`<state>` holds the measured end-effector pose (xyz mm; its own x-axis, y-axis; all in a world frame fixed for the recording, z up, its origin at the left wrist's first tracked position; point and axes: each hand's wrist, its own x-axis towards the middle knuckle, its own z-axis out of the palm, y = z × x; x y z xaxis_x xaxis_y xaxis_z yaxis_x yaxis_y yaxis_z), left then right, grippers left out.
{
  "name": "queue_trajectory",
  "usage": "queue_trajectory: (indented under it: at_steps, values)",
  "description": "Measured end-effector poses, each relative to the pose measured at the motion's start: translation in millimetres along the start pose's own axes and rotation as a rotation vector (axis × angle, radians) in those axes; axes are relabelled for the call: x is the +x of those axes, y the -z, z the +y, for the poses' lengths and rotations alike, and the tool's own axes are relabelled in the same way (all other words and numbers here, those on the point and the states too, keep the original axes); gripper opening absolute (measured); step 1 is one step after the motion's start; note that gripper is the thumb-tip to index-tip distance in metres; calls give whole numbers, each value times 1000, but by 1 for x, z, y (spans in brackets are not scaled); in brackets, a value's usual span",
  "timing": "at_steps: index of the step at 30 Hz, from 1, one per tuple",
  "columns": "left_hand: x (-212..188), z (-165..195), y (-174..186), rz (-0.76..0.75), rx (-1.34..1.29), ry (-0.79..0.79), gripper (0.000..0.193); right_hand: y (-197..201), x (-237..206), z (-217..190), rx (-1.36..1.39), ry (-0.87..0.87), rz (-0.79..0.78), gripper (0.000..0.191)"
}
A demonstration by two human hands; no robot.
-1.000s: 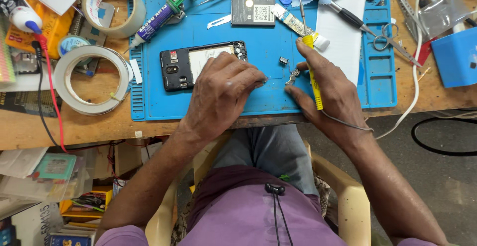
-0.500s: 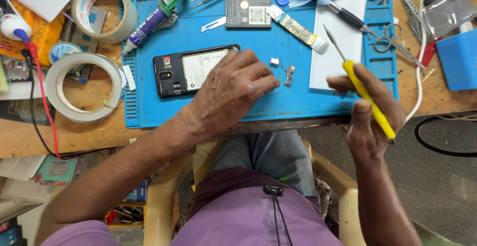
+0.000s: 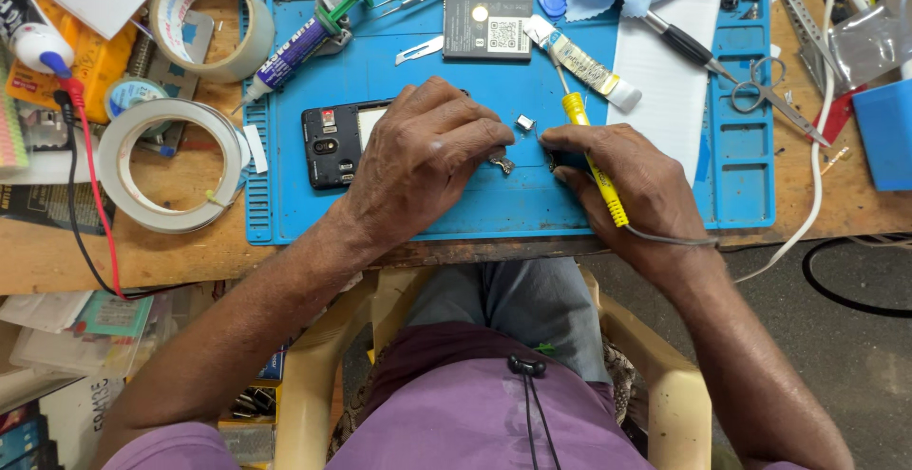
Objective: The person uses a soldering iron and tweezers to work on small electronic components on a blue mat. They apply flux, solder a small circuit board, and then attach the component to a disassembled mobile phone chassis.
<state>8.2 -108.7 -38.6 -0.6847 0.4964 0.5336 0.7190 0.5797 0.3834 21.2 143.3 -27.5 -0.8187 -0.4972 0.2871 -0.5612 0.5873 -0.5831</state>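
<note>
Phone [image 3: 332,142] opened on blue mat [image 3: 399,214], left hand [image 3: 423,161] pressing it flat.
Right hand [image 3: 632,180], right of phone, grips yellow screwdriver [image 3: 589,152]; advise steady, upright tip.

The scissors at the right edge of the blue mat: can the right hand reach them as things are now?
Probably yes: the scissors lie uncovered, but the right hand holds a yellow screwdriver.

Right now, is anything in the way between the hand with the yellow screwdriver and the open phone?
Yes. The left hand lies over the open phone, and a small metal part sits on the blue mat before the right hand holding the yellow screwdriver.
</note>
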Motion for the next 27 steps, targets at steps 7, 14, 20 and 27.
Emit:
queue_trajectory:
  at_steps: [7, 14, 20, 27]
  values:
    - [-1, 8, -5, -89, -47, -51, 14, 1, -8, 3, 101, -50, 27, 36]
    - [-3, 6, -10, -100, -38, -51, 16, -10, -44, 8, 384, -125, 413, 40]
    - [-3, 0, -4, 10, -43, 15, 17, -22, -40, -18, -19, -46, 271, 40]
    - [1, 1, 3, 14, -21, 37, 18, -18, -2, -23, -130, 12, 134, 54]
